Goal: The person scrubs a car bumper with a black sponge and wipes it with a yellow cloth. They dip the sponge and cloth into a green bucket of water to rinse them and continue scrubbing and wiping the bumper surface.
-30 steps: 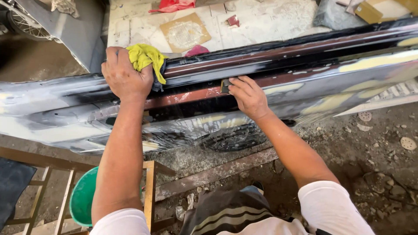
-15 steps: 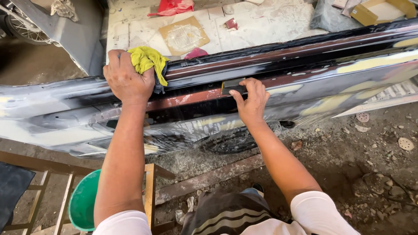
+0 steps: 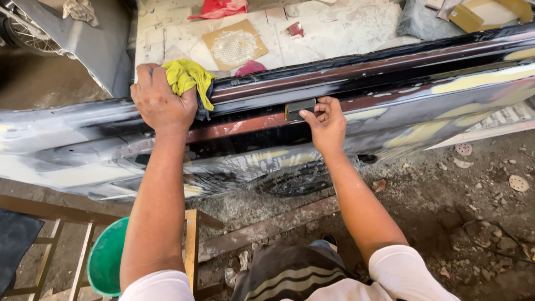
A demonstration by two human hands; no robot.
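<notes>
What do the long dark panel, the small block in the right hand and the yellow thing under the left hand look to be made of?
Panel: glossy dark paint that mirrors its surroundings, with dull yellowish and white patches like filler; the base beneath cannot be told. Block at the right hand: dark grey, matte, likely a sanding pad or paper. Yellow rag under the left hand: soft creased cloth.

A crumpled yellow cloth rag (image 3: 188, 81) sits bunched on the upper edge of a long glossy black car body panel (image 3: 390, 89), which lies lengthwise across the view, wet and patched with pale filler. A small dark rectangular sanding block (image 3: 299, 108) lies flat against the panel's reddish-brown sanded strip.
</notes>
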